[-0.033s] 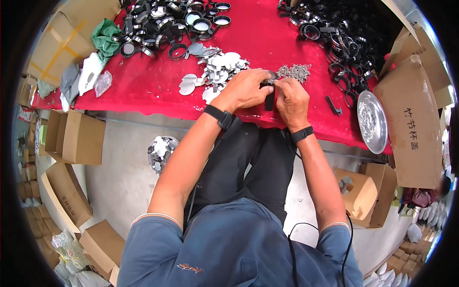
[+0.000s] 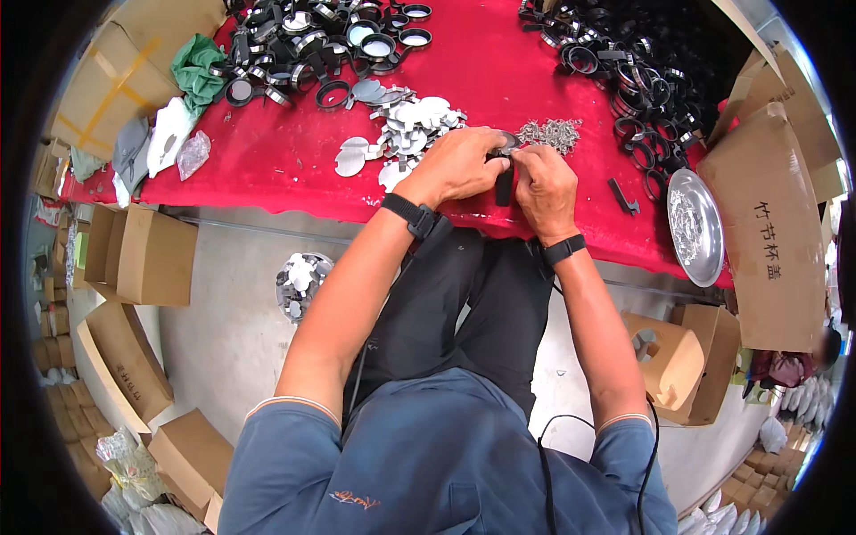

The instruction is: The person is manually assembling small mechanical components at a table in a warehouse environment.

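Note:
Over the front of the red-covered table, my left hand (image 2: 456,167) is closed on a black ring-shaped part with a flat handle (image 2: 504,189). The handle points down toward me, and my fingers hide much of the ring. Pressed against the part from the right, my right hand (image 2: 547,191) has its thumb and fingertips pinched together. Whatever they grip is too small to make out. Just beyond my fingers lies a small heap of shiny metal pieces (image 2: 555,135). Flat silver-grey discs with tabs (image 2: 419,120) are piled beside my left hand.
Black ringed parts form a heap (image 2: 312,45) at the far left and another (image 2: 637,89) at the right. A metal dish (image 2: 695,228) of small pieces sits at the right edge, near a loose black handle (image 2: 623,197). Cardboard boxes (image 2: 156,259) flank me; a container of discs (image 2: 301,285) stands below.

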Demonstrator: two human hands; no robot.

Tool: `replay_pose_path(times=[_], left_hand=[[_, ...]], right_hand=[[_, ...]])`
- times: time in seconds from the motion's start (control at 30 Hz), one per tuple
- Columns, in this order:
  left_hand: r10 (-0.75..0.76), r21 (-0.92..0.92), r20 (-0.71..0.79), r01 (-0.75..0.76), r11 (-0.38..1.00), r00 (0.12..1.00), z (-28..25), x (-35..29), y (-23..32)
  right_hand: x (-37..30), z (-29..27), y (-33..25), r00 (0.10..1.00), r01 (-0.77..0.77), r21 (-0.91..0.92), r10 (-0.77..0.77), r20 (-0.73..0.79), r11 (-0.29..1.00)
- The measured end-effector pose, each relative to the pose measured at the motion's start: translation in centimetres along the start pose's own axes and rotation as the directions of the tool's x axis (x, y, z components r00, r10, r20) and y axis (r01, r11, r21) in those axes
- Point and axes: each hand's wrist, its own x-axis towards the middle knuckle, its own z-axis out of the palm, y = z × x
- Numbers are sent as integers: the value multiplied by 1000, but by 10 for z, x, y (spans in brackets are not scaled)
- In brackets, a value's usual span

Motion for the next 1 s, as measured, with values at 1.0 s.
replay_pose_path(times=[1.0], left_hand=[[-196,130,-16,197,972,980,-4,20,13]], right_hand=[[-31,4,-35,794,-583,320,608,28,747]])
